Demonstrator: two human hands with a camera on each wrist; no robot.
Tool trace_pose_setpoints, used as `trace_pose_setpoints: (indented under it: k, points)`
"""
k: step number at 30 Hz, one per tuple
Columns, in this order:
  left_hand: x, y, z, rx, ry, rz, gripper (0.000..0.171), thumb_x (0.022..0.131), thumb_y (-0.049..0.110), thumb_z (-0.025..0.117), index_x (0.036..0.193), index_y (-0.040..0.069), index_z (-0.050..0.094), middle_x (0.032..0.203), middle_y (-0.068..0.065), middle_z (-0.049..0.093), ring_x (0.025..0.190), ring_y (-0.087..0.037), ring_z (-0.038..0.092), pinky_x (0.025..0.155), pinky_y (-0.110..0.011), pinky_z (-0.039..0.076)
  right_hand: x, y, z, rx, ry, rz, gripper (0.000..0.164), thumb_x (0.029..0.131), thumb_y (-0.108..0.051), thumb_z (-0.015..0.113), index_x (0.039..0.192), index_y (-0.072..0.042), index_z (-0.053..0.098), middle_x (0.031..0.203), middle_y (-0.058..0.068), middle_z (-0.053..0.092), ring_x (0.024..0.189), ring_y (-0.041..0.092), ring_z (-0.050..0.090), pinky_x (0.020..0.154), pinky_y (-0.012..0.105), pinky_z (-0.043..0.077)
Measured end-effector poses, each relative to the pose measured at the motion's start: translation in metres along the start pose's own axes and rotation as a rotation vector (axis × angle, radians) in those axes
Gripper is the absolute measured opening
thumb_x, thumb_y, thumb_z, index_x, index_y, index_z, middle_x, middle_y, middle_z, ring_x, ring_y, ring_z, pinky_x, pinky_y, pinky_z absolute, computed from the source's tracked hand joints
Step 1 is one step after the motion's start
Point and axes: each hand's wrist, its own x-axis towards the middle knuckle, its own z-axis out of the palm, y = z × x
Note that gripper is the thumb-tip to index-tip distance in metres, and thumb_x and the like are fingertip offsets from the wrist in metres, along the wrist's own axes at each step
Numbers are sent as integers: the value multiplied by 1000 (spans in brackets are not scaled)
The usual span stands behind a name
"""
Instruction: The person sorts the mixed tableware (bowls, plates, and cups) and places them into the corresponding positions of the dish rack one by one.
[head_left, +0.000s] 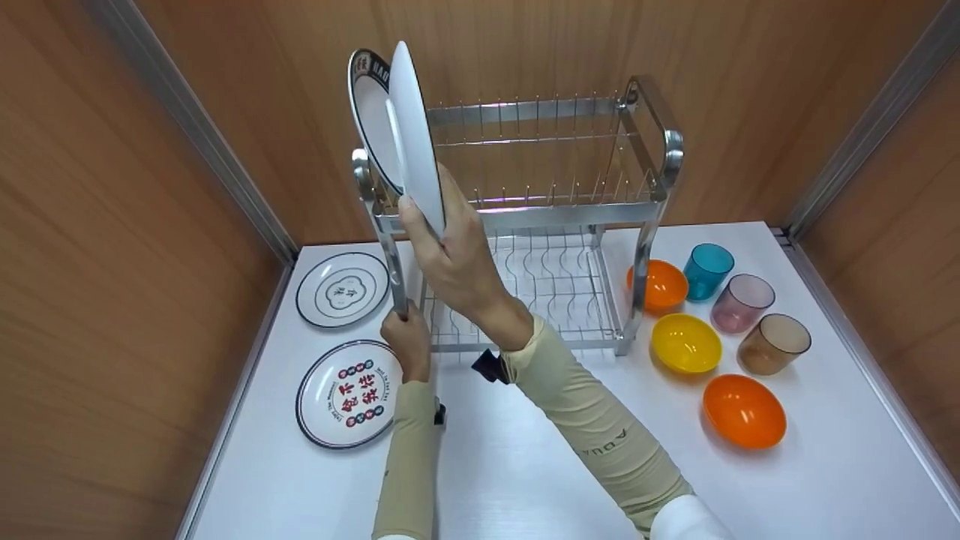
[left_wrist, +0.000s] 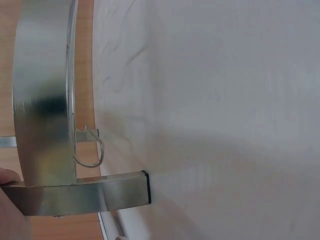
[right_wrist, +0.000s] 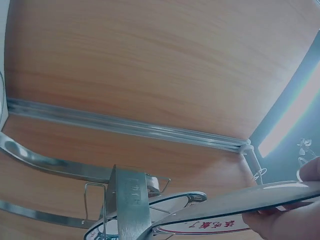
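My right hand [head_left: 457,259] pinches a white plate [head_left: 420,142] by its lower edge, thumb on one side and fingers on the other. The plate is tilted nearly upright over the left end of the metal dish rack's [head_left: 570,216] upper tier. Just left of it, a second plate [head_left: 369,112] with a black-patterned rim stands in that tier. In the right wrist view the held plate [right_wrist: 235,202] is almost edge-on, overlapping the standing one. Lower down, my left hand [head_left: 409,341] grips the rack's left front leg [head_left: 394,274]; only part of that hand shows in the left wrist view.
Two plates lie flat left of the rack: a grey-patterned one [head_left: 343,290] and one with red characters [head_left: 351,394]. To the right are orange bowls [head_left: 745,411], a yellow bowl [head_left: 685,343] and teal [head_left: 708,271], pink [head_left: 742,303] and brown [head_left: 774,344] cups. Wooden panels enclose the table.
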Motion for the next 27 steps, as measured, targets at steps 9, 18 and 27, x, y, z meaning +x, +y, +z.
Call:
trace_pose_setpoints:
  k: [9,18,27]
  points:
    - [-2,1,-2,14,0,-12,37,91,14,54,57,13,39,52,0,37,47,-18,37,45,-30,29,19,31,4,-78,-69,-14,45,99,-13,46,139,2,32,120,16,53,109,18,56,92,27,48]
    - [-1,-1,0,21,13,60,39,91,11,54,55,14,37,49,3,34,44,-15,32,42,-26,26,34,34,7,-154,-79,-33,47,99,-20,47,139,1,33,116,13,53,107,12,56,91,24,47]
    - [-3,-3,0,37,3,12,38,91,16,53,56,14,39,50,2,37,45,-16,35,42,-29,28,53,55,7,-241,-42,93,52,100,-28,45,141,0,33,125,14,52,115,15,53,97,25,44]
